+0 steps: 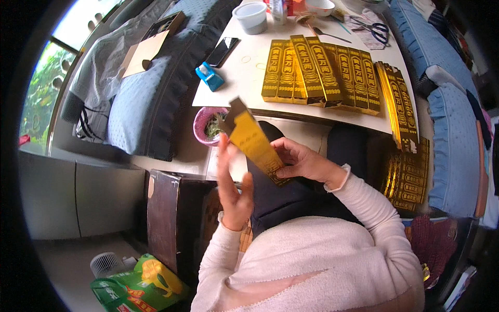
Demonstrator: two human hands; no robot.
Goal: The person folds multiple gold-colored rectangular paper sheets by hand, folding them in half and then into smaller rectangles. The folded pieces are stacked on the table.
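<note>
My right hand (298, 160) grips the lower end of a gold cardboard box (255, 144), tilted above my lap, its far end open with flaps sticking out. Beside the box's left edge is my left hand (236, 187), fingers apart and blurred; whether a fingertip touches a flap I cannot tell. On the white table (234, 93) ahead lie several folded gold boxes (319, 74) in a row, two of them on top of the others. Flat gold box blanks (395, 101) are stacked at the table's right edge, and more gold blanks (407, 179) lie lower down at the right.
A blue tape dispenser (210, 76) and a black phone (223, 52) lie at the table's left. Scissors (370, 29) and a plastic tub (250, 18) are farther back. A pink bin (202, 126) stands below the table edge. Blue-covered seats (136, 105) flank the table.
</note>
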